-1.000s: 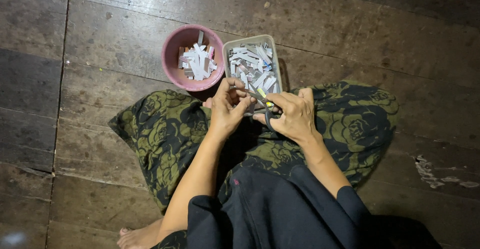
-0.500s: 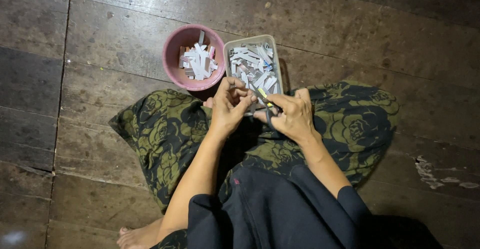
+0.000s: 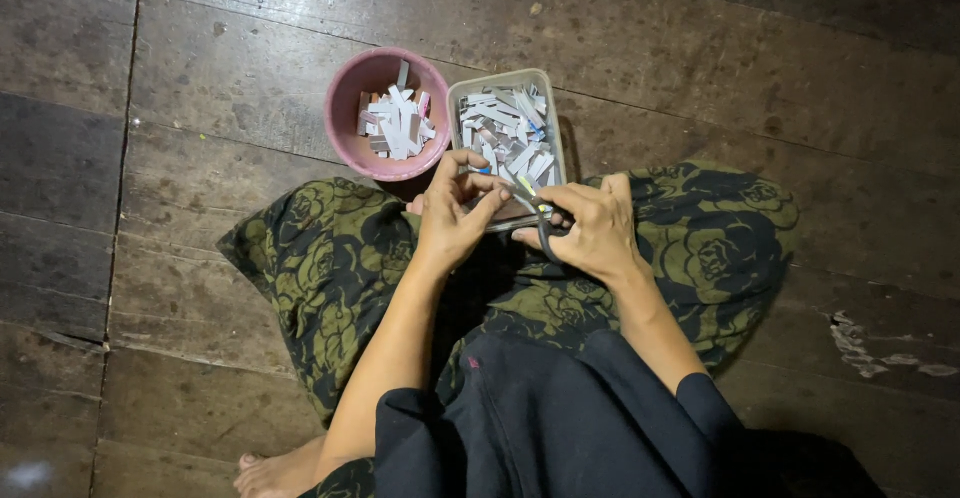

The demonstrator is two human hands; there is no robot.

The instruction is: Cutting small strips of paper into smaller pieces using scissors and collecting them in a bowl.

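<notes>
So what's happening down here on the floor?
A person sits on a wooden floor. The right hand works scissors while the left hand pinches a small strip at the blades. Just ahead stand a pink bowl and a clear tray, both holding cut paper pieces.

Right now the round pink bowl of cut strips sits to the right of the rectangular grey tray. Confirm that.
Not quite. In the head view the round pink bowl sits to the left of the rectangular grey tray, not the right. Both do hold cut strips, just beyond the left hand and right hand.
</notes>
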